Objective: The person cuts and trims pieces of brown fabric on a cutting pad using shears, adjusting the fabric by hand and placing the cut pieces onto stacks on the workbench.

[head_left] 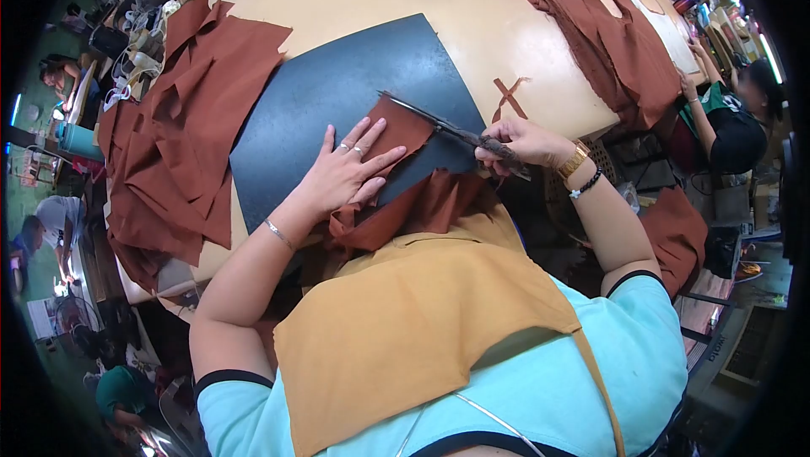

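Note:
My left hand (356,163) lies with fingers spread on a strip of reddish-brown fabric (407,125), pressing it against a dark board (337,77). In my right hand (527,146) is a pair of scissors (451,128), its wrapped handles gripped by my fingers. The blades reach left across the far end of the fabric, just beyond my left fingertips. From under my left hand the cloth runs down in folds over the board's near edge to my lap. Whether the blades are parted is hard to make out.
A heap of brown fabric (190,128) covers the table's left side. More fabric pieces (607,43) lie at the right, by a co-worker (734,119). Narrow fabric scraps (509,98) rest on the pale tabletop (540,60) beyond my right hand. Other people sit at the far left.

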The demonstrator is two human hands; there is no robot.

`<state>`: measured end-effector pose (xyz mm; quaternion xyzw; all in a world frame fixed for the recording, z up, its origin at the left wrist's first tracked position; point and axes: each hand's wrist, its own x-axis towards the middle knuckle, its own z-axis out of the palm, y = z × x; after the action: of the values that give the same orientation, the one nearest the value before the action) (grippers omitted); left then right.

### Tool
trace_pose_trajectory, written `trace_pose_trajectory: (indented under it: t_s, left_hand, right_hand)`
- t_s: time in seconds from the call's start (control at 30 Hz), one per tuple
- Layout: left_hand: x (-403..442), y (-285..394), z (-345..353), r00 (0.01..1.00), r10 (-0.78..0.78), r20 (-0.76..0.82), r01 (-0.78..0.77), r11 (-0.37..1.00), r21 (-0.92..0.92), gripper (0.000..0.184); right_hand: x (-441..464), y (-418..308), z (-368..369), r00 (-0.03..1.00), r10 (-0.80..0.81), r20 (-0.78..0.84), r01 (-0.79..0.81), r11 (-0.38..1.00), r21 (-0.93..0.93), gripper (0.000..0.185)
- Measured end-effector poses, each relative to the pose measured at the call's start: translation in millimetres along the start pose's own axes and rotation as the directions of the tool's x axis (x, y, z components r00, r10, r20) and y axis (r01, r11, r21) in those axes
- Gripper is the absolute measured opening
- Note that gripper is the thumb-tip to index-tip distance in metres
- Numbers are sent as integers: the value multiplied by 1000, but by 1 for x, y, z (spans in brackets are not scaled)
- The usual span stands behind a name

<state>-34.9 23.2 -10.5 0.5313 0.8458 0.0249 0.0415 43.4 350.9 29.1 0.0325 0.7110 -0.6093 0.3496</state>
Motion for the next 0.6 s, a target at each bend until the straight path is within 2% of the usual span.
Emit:
trace_pose_trajectory:
  t_s: [0.1, 0.2, 0.27, 0.3, 0.37, 0.43, 0.47, 0.5, 0.53, 0.57, 0.6]
  left_hand:
    - [0, -1, 1, 1000, 7, -7, -7, 1000, 17, 56]
    - [0, 0, -2, 1000, 12, -24, -11, 1000, 21, 54]
    - [-2, 1, -2, 999, -11, -45, 11, 1000, -16, 49]
    - [0, 0, -2, 998, -21, -58, 18, 999, -49, 45]
    - [8, -8, -6, 996, -54, -77, 48, 996, -76, 37]
    - [20, -29, -20, 993, -96, -74, 91, 994, -62, 29]
    - [30, -46, -24, 974, -160, -162, 151, 986, -68, 24]
    - [39, -61, -39, 951, -285, -123, 281, 959, -47, 22]
    - [48, -90, -47, 943, -266, -200, 253, 963, -89, 21]
    - [56, -112, -64, 931, -307, -198, 334, 934, 126, 24]
    - [62, -136, -80, 888, -433, -153, 454, 877, 158, 29]
  right_hand:
    - [5, -3, -5, 1000, 1, 20, 0, 999, -39, 31]
    - [-3, -8, -12, 995, -95, -3, 94, 990, -102, 29]
    - [-3, 12, -29, 954, -184, -238, 191, 982, 8, 25]
    - [-3, 25, -40, 910, -215, -354, 249, 967, 53, 24]
    - [-2, 39, -55, 790, -353, -501, 361, 929, -86, 20]
    - [9, 80, -81, 601, -441, -666, 392, 890, -234, 18]
    - [14, 86, -80, 523, -440, -730, 524, 841, -132, 19]
    - [17, 91, -79, 452, -412, -791, 644, 764, -31, 19]
    - [21, 92, -80, 398, -397, -827, 695, 719, -10, 20]
    - [23, 95, -80, 344, -367, -864, 743, 669, 11, 21]
    - [21, 102, -85, 350, -356, -866, 739, 673, 21, 22]
